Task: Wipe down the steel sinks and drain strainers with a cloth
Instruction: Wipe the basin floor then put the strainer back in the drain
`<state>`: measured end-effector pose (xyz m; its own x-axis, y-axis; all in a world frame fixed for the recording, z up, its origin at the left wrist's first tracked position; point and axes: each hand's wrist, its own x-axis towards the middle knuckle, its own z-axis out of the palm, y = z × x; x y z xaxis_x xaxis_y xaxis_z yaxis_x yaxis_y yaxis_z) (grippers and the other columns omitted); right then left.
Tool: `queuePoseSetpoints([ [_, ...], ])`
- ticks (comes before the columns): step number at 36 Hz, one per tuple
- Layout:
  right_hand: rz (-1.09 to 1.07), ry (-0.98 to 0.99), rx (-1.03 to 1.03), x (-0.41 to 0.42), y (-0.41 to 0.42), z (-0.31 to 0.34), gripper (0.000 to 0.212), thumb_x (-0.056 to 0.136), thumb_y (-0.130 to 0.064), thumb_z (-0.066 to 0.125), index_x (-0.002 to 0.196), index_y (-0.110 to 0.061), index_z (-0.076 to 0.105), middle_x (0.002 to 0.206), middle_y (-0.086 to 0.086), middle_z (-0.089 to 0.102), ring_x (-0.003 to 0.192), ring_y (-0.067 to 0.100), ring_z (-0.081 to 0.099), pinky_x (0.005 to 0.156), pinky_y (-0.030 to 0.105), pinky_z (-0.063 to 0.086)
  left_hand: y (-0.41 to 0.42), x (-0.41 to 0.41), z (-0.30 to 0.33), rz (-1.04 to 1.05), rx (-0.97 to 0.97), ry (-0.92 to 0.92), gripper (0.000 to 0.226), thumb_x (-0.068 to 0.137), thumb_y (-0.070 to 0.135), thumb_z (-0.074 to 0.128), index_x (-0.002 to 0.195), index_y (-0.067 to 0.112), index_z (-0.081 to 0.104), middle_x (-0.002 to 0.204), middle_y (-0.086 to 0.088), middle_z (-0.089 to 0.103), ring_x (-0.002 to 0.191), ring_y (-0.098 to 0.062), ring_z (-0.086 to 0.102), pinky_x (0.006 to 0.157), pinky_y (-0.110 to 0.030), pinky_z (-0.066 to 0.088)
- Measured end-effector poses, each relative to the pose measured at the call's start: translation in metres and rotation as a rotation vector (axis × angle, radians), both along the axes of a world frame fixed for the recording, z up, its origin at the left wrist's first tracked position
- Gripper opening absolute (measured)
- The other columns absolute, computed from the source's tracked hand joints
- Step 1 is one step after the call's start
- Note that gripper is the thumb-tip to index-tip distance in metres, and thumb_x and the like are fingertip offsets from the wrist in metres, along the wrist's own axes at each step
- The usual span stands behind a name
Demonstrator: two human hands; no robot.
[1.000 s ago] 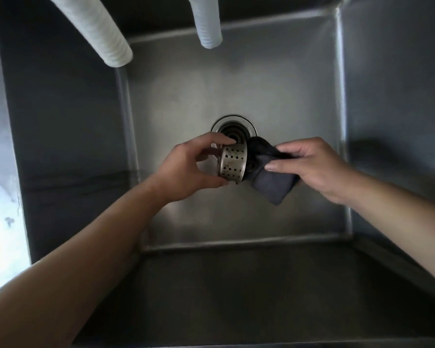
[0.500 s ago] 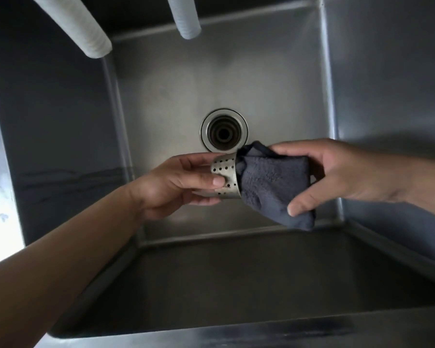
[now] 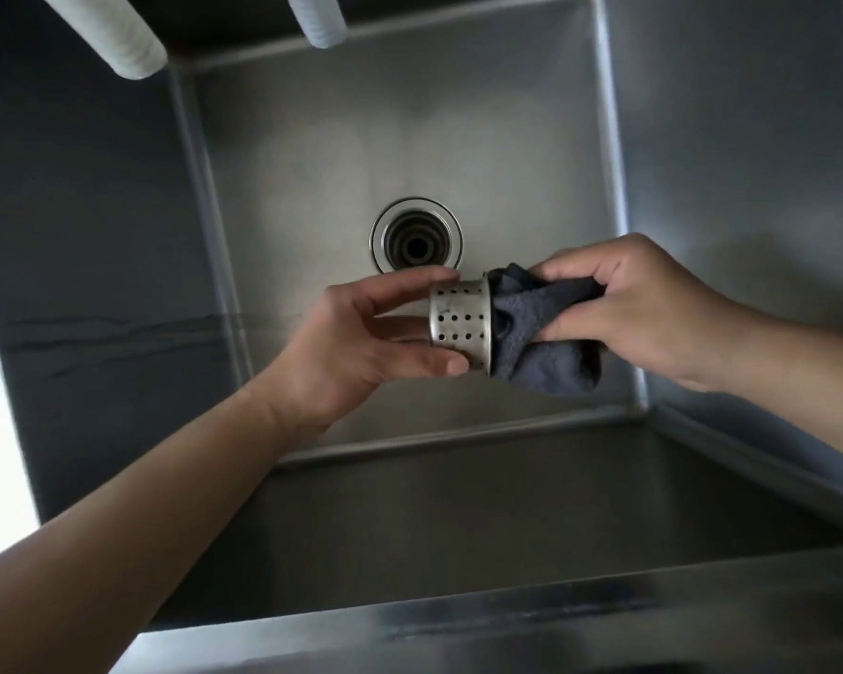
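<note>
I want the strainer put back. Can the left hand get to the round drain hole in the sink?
Probably yes. The left hand holds the holed steel strainer cup just in front of the round drain hole, and nothing lies between them.

Above the open drain [image 3: 415, 235] of a steel sink [image 3: 312, 138], a left hand [image 3: 361, 342] grips a perforated strainer [image 3: 460, 325] while a right hand [image 3: 638, 308] presses a dark cloth [image 3: 536, 333] into it.

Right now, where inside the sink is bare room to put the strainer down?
Bare steel floor lies behind the open drain hole, toward the back wall under the two white hoses, and left of the drain up to the sink wall. The crowded spot is in front of the drain: left hand, strainer, cloth, right hand.
</note>
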<state>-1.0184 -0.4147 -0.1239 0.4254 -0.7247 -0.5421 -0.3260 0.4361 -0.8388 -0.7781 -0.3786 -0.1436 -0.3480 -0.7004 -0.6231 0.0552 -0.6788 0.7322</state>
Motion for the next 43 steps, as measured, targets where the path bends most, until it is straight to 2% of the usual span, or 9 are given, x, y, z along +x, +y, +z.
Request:
queuePoseSetpoints([
  [4,-0.190,-0.258,0.546,-0.007,0.005,-0.009,0.038,0.064,-0.007,0.077,0.101,-0.015,0.078,0.108,0.013,0.074,0.100,0.025,0.068,0.082,0.040,0.056,0.003,0.001,0.009,-0.107,-0.384,-0.106,0.071,0.065,0.013,0.091,0.130,0.018,0.063,0.130,-0.005,0.066,0.121,-0.027,0.063,0.108,-0.046,0.046],
  [8,-0.164,-0.473,0.765,-0.011,0.010,-0.010,0.030,0.061,-0.020,0.078,0.090,-0.021,0.081,0.095,0.009,0.073,0.084,0.024,0.068,0.070,0.035,0.046,-0.003,0.007,0.016,-0.283,-0.804,-0.301,0.068,0.072,0.021,0.088,0.133,0.017,0.059,0.135,-0.001,0.061,0.132,-0.020,0.054,0.114,-0.037,0.039],
  [12,-0.155,-0.426,0.513,-0.005,0.005,0.001,0.028,0.071,-0.007,0.070,0.098,-0.010,0.078,0.102,0.015,0.073,0.099,0.031,0.064,0.095,0.047,0.043,0.004,0.007,0.019,-0.088,-0.366,-0.001,0.073,0.061,0.011,0.091,0.128,0.015,0.065,0.127,-0.006,0.068,0.117,-0.024,0.066,0.099,-0.042,0.053],
  [16,-0.006,-0.266,0.083,0.003,-0.004,0.020,0.020,0.068,0.003,0.077,0.083,-0.009,0.078,0.078,0.000,0.072,0.075,0.007,0.066,0.071,0.016,0.051,0.021,0.003,0.016,0.076,0.012,0.207,0.072,0.054,0.009,0.091,0.122,0.018,0.071,0.123,-0.010,0.070,0.109,-0.025,0.069,0.089,-0.036,0.057],
  [23,0.588,0.189,-0.698,-0.003,0.001,0.024,0.015,0.074,0.001,0.068,0.087,-0.005,0.074,0.097,-0.003,0.067,0.072,0.019,0.059,0.068,0.030,0.046,0.036,0.004,0.002,-0.044,0.404,0.218,0.083,0.050,0.020,0.097,0.127,0.021,0.067,0.124,-0.004,0.069,0.106,-0.022,0.068,0.091,-0.037,0.057],
  [27,0.620,0.307,-0.915,-0.009,-0.003,0.009,0.018,0.073,0.008,0.075,0.086,-0.005,0.074,0.098,0.005,0.070,0.070,0.030,0.063,0.062,0.036,0.053,0.024,0.012,-0.015,-0.034,0.567,0.168,0.061,0.061,0.021,0.092,0.118,0.018,0.072,0.115,-0.007,0.072,0.097,-0.023,0.071,0.087,-0.039,0.058],
  [31,0.468,0.389,-0.977,-0.020,-0.021,-0.012,0.028,0.075,0.011,0.073,0.096,-0.008,0.078,0.101,0.011,0.070,0.085,0.033,0.068,0.070,0.045,0.056,0.013,0.031,-0.035,0.075,0.619,0.009,0.023,0.074,0.034,0.075,0.093,0.023,0.078,0.110,-0.008,0.075,0.096,-0.025,0.074,0.095,-0.045,0.050],
  [37,0.160,0.776,-0.926,-0.027,-0.022,-0.050,0.037,0.077,-0.003,0.061,0.111,-0.011,0.071,0.108,0.015,0.062,0.094,0.041,0.061,0.073,0.047,0.055,0.018,0.043,-0.055,0.227,0.474,-0.075,0.067,0.069,0.018,0.082,0.130,0.019,0.052,0.116,-0.013,0.072,0.106,-0.033,0.071,0.098,-0.058,0.049],
  [43,0.870,1.075,-0.318,0.000,0.030,-0.103,0.054,0.091,-0.029,0.057,0.143,-0.024,0.043,0.138,0.005,0.040,0.127,0.032,0.037,0.097,0.045,0.042,0.022,0.022,-0.065,0.233,0.325,-0.195,0.061,0.062,0.022,0.081,0.121,0.026,0.063,0.112,0.003,0.067,0.110,-0.018,0.066,0.096,-0.040,0.048],
])
